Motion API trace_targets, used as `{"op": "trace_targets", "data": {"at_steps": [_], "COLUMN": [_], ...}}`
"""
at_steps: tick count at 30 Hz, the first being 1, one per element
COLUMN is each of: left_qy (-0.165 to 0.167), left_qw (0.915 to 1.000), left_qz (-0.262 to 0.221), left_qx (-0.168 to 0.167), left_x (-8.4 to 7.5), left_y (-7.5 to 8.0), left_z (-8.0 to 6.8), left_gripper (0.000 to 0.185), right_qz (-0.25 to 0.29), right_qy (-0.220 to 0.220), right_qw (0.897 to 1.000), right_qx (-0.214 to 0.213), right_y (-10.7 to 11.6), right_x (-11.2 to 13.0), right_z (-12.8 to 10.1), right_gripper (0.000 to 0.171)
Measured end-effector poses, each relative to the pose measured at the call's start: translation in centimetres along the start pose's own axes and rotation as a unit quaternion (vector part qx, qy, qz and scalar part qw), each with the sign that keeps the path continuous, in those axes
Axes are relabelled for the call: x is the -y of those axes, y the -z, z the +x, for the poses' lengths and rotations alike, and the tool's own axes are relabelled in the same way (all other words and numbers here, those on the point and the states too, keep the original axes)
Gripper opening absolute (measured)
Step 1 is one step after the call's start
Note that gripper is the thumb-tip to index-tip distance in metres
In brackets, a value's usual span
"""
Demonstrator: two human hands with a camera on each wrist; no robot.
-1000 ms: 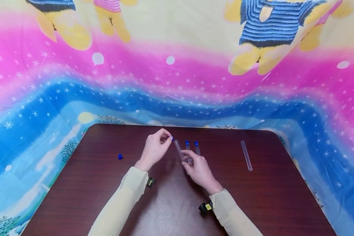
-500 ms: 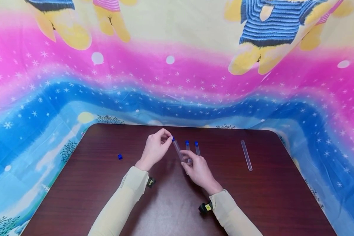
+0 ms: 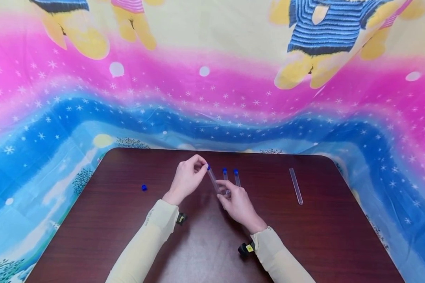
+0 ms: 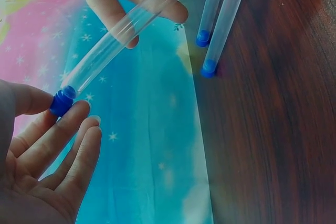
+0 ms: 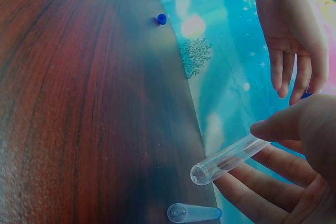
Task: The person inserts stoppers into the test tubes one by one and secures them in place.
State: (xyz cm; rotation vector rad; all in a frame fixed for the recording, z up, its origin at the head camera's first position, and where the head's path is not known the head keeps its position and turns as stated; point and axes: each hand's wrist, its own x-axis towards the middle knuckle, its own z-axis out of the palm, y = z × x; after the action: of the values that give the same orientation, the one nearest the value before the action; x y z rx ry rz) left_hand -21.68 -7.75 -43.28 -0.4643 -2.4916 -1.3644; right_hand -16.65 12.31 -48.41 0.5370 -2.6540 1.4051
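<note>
On the dark wooden table [image 3: 127,236], my right hand [image 3: 224,194] grips the lower part of a clear plastic tube [image 3: 214,181], held tilted above the tabletop. My left hand [image 3: 203,167] pinches the blue cap [image 3: 207,167] at the tube's upper end. The left wrist view shows the cap [image 4: 62,102] sitting on the tube [image 4: 121,40] between thumb and forefinger. The right wrist view shows the tube's rounded bottom [image 5: 202,172] sticking out of my fingers.
Two capped tubes [image 3: 225,177] [image 3: 236,177] lie side by side just behind my right hand. An uncapped tube [image 3: 295,186] lies to the right. A loose blue cap [image 3: 144,188] sits at the left. A colourful cloth [image 3: 212,98] hangs behind the table.
Almost nothing: the tube's upper end has closed slightly onto the cap in my left fingers. Both hands stay in place.
</note>
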Motion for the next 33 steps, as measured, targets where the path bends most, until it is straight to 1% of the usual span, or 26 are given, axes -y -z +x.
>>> {"op": "trace_targets", "data": {"at_steps": [14, 20, 27, 33], "left_qy": [0.001, -0.007, -0.017, -0.025], "left_qw": [1.0, 0.9999, 0.9994, 0.9983], "left_qz": [0.0, -0.002, -0.028, -0.05], "left_qx": [0.008, 0.01, 0.013, 0.018], "left_x": [-0.09, 0.06, 0.07, -0.04], "left_y": [-0.27, -0.52, -0.69, -0.78], "left_z": [0.09, -0.08, -0.4, -0.49], "left_gripper": [0.005, 0.003, 0.01, 0.018], "right_qz": [0.008, 0.016, 0.016, 0.009], "right_qy": [0.006, 0.009, 0.0, 0.005], "right_qw": [1.0, 1.0, 1.0, 1.0], "right_qx": [0.002, -0.001, 0.0, -0.001], "right_y": [0.19, 0.2, 0.2, 0.25], "right_x": [0.14, 0.18, 0.23, 0.28], "right_z": [0.17, 0.12, 0.08, 0.08], "right_gripper": [0.046, 0.046, 0.046, 0.045]}}
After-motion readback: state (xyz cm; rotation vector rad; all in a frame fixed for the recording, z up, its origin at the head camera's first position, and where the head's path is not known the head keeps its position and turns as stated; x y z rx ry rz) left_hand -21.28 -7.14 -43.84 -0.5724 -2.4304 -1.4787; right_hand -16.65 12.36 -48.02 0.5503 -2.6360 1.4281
